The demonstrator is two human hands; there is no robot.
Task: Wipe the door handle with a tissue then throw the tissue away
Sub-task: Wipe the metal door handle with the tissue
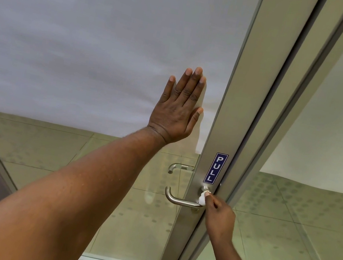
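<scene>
A brushed-steel lever door handle (178, 200) juts left from the grey metal door frame (225, 116), below a blue PULL sticker (215, 168). My right hand (218, 216) pinches a small wad of white tissue (202, 199) and presses it against the base of the handle where it meets the frame. My left hand (179, 108) lies flat, fingers spread, on the frosted glass of the door (91, 35) above and to the left of the handle. It holds nothing.
A second handle (178, 167) on the far side shows through the clear lower glass. A neighbouring glass panel (325, 202) stands to the right, with a narrow gap between the two frames. Tiled floor is visible through the glass.
</scene>
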